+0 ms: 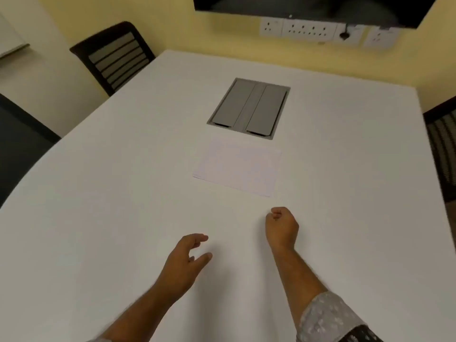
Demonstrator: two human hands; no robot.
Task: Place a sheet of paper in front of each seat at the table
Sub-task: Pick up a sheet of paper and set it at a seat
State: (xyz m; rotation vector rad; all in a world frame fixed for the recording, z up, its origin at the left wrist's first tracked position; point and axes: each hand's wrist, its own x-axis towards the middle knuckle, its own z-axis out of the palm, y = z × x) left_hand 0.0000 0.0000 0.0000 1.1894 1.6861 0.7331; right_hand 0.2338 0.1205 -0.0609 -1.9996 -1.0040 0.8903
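Note:
A small stack of white paper sheets (238, 166) lies flat in the middle of the white table (98, 193), just in front of a grey cable hatch. My left hand (187, 260) hovers over the table nearer to me, fingers loosely apart and holding nothing. My right hand (281, 227) sits a little below the stack's near right corner, fingers curled into a loose fist with nothing visible in it. Neither hand touches the paper.
The grey hatch (249, 108) is set into the tabletop beyond the paper. A black chair (113, 58) stands at the far left corner, another dark chair (19, 144) at the left side, and a mesh chair (444, 144) at the right. Wall sockets (308, 29) line the far wall.

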